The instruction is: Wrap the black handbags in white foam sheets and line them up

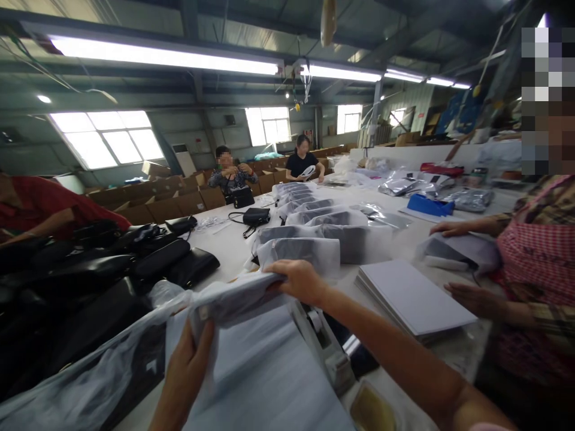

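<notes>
Between my hands is a translucent white bag with something dark inside, probably a handbag. My left hand grips its near left end, thumb up along the side. At the far right end, my right hand has its fingers closed over the top edge. Below it lies a stack of white sheets or bags. Just beyond my right hand stands a row of similar white-wrapped items. The underside of the held item is hidden.
Black handbags pile up on the left beside crumpled clear plastic. A stack of white boards and a tape dispenser are on the right. Co-workers surround the table; one person's hands handle a wrapped item at right.
</notes>
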A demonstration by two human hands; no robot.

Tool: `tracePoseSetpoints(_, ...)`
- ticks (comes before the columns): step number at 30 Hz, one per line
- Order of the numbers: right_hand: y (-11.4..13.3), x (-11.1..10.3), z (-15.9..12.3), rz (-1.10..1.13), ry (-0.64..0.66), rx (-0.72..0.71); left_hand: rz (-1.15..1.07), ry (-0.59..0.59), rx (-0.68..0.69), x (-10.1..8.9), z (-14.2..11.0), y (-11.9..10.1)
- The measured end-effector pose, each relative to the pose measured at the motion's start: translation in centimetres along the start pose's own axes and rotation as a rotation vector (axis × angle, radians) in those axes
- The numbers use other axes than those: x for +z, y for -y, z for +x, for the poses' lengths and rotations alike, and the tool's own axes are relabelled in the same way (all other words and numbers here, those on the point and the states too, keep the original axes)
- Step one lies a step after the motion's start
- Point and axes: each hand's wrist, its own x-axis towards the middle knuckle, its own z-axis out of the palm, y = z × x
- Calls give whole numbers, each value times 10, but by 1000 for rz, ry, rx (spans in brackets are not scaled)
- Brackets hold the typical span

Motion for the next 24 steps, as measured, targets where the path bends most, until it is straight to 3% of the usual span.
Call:
tracePoseSetpoints(2, -16, -33, -1, -18, -51, 32, -89, 82, 47, 15, 23, -40)
tracePoseSetpoints(5, -53, -73, -9, -72, -86, 113, -225, 243, 149, 51, 56, -90)
tracePoseSetpoints(9, -107, -98, -29, -170, -73, 270, -297, 388, 229, 106, 85, -121)
tracePoseSetpoints(13, -149, -95, -48, -229, 6, 350, -307, 496, 237, 148, 94, -120)
tracePoseSetpoints(17, -173, -79, -62, -287, 18, 374, -277, 541, 230, 172, 94, -104)
tracePoseSetpoints(21, -162, -63, -77, -432, -171, 332, -242, 444, 246, 169, 87, -83)
tracePoseSetpoints(24, -131, -50, -104, -563, -345, 100, -200, 350, 273, 143, 75, -57)
